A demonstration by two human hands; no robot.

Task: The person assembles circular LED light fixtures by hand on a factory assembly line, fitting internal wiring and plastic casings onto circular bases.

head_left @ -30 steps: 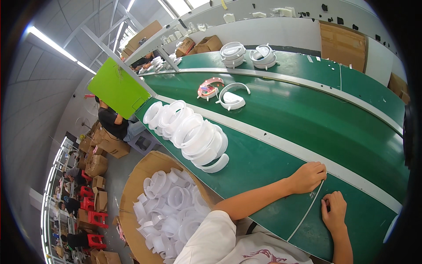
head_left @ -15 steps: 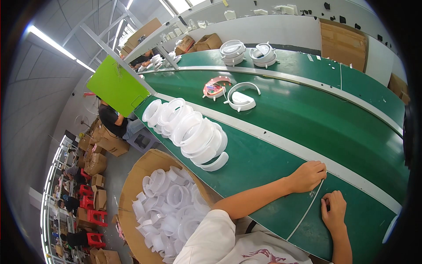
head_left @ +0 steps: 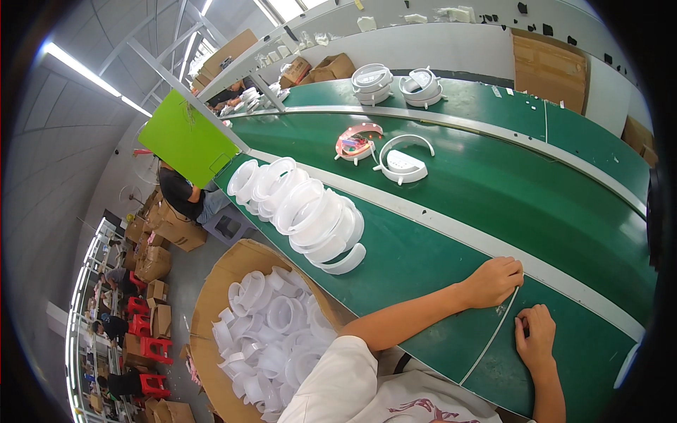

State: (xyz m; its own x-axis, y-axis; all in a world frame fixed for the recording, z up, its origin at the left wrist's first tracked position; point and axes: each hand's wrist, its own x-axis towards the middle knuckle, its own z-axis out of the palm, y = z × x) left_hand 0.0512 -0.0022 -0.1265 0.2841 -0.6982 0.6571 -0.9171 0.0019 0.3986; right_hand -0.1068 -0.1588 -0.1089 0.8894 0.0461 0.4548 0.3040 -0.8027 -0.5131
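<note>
My left hand [head_left: 496, 282] rests with its fingers curled in against the pale rail [head_left: 458, 243] between the bench and the belt, at a seam in the green bench top. Nearer to me, my right hand [head_left: 537, 334] lies curled on the bench [head_left: 564, 352], and I see nothing in it. On the green belt [head_left: 508, 180] lie a ring-shaped part with red lights and wires [head_left: 355, 143] and, beside it, a white open ring with a panel [head_left: 405, 163]. A row of translucent white rings [head_left: 310, 209] leans together on the bench, left of my hands.
A large cardboard box [head_left: 211, 296] full of translucent white rings [head_left: 282, 314] stands at the bench's left edge. Stacked white ring units [head_left: 371, 83] sit across the belt. A lime-green board [head_left: 187, 141] hangs at the bench's far end. Another person [head_left: 182, 194] sits beyond it.
The red-lit part and the white open ring have moved a little to the right along the belt. Both my hands stay where they were.
</note>
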